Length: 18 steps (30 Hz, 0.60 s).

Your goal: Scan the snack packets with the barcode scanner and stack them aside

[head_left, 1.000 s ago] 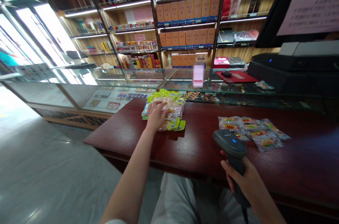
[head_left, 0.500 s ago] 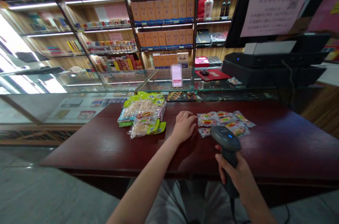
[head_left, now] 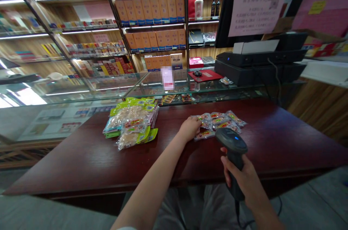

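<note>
My right hand (head_left: pixel 240 174) is wrapped around the handle of a dark grey barcode scanner (head_left: pixel 231 141), its head tilted up with a blue light on top. At the left end of a group of small clear snack packets (head_left: pixel 227 119), my left hand (head_left: pixel 190 128) has its fingers curled onto the edge of one snack packet (head_left: pixel 206 124). The fingertips are partly hidden behind the hand. To the left lies a pile of larger snack bags (head_left: pixel 133 117) in clear, green and yellow plastic.
All of this rests on a dark red wooden table (head_left: pixel 89 161). Behind it stands a glass display counter (head_left: pixel 108 88), with a mouse (head_left: pixel 197 73) on a red pad and a black monitor (head_left: pixel 224 23). Shelves of orange boxes (head_left: pixel 154 9) line the wall.
My left hand has reached the small packets and its fingers have curled in at the leftmost ones. The view has turned a little right; the scanner stays in my right hand.
</note>
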Motion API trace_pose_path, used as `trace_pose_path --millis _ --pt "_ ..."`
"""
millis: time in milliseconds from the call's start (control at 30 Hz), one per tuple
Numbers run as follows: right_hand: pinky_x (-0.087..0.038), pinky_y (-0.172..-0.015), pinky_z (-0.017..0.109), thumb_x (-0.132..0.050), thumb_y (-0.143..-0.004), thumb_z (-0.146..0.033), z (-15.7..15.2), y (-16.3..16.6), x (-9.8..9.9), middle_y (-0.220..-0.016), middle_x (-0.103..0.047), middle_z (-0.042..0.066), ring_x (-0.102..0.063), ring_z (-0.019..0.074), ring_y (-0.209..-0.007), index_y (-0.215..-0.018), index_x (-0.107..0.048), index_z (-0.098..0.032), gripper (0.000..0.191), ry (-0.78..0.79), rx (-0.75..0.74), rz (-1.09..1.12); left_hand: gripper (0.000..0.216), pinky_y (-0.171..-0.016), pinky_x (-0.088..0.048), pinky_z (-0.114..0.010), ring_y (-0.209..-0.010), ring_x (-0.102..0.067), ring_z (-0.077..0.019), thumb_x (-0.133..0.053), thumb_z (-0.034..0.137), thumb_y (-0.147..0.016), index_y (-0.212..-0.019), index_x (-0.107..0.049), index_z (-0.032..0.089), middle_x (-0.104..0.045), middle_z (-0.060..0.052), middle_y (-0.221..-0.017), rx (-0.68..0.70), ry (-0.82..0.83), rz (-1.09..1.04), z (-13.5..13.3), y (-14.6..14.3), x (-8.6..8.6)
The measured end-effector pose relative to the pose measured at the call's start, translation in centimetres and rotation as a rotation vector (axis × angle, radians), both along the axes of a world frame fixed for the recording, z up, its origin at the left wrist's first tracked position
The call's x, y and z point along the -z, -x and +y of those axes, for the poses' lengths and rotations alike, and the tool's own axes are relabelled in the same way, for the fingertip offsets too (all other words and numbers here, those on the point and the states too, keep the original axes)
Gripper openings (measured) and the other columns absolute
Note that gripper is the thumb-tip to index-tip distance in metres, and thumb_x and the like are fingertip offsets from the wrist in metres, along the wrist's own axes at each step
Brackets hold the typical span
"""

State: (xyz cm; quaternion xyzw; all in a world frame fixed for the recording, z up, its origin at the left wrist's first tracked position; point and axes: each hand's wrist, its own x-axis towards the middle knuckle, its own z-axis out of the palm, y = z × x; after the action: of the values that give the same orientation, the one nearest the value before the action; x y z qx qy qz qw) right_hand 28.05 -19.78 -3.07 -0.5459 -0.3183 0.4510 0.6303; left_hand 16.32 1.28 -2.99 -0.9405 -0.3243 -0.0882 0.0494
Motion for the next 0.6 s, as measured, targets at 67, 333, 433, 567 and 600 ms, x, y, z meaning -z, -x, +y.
trace_pose_path --millis 67,333,433,567,600 --pt "-0.035 -0.033 0.019 -0.075 -0.071 -0.05 0.2 0.1 -0.1 -0.043 -0.05 -0.01 -0.04 0.008 -0.032 -0.108 -0.056 -0.015 0.054 0.005 -0.003 -0.002 0.026 -0.084 -0.047 -0.035 -0.095 -0.059 -0.0242 -0.045 0.014 -0.089 -0.101 -0.068 0.017 -0.064 -0.013 -0.104 -0.029 -0.009 0.02 0.0 0.1 0.0" --pt "-0.033 -0.031 0.018 -0.073 -0.073 -0.05 0.6 1.4 -0.1 -0.04 -0.048 -0.01 -0.038 0.0077 -0.029 -0.107 -0.056 -0.014 0.052 -0.016 -0.084 -0.015 0.028 -0.09 -0.047 -0.037 -0.097 -0.056 -0.0232 -0.045 0.009 -0.083 -0.106 -0.059 0.015 -0.06 -0.012 -0.104 -0.124 -0.04 -0.132 1.1 5.1 -0.2" --pt "-0.032 -0.03 0.019 -0.074 -0.071 -0.05 0.8 2.2 0.2 -0.042 -0.049 -0.01 -0.038 0.0071 -0.028 -0.104 -0.057 -0.014 0.052 -0.017 -0.12 -0.023 0.031 -0.089 -0.047 -0.038 -0.097 -0.055 -0.0234 -0.048 0.007 -0.077 -0.103 -0.06 0.018 -0.059 -0.009 -0.102 -0.169 -0.038 -0.223 1.2 7.7 0.0" --pt "-0.031 -0.03 0.019 -0.072 -0.072 -0.049 1.0 3.3 1.0 -0.041 -0.049 -0.01 -0.039 0.0078 -0.027 -0.104 -0.056 -0.014 0.05 0.027 -0.213 -0.093 0.039 -0.091 -0.046 -0.038 -0.102 -0.053 -0.022 -0.043 0.007 -0.082 -0.114 -0.062 0.02 -0.06 -0.008 -0.107 -0.125 -0.031 -0.325 1.2 9.7 1.2" --pt "-0.031 -0.03 0.019 -0.071 -0.073 -0.048 1.0 3.5 1.2 -0.039 -0.048 -0.011 -0.039 0.0085 -0.027 -0.104 -0.055 -0.015 0.048 0.046 -0.236 -0.121 0.038 -0.092 -0.046 -0.038 -0.104 -0.053 -0.0219 -0.043 0.009 -0.084 -0.114 -0.063 0.021 -0.06 -0.009 -0.109 -0.112 -0.034 -0.346 1.2 9.9 1.5"
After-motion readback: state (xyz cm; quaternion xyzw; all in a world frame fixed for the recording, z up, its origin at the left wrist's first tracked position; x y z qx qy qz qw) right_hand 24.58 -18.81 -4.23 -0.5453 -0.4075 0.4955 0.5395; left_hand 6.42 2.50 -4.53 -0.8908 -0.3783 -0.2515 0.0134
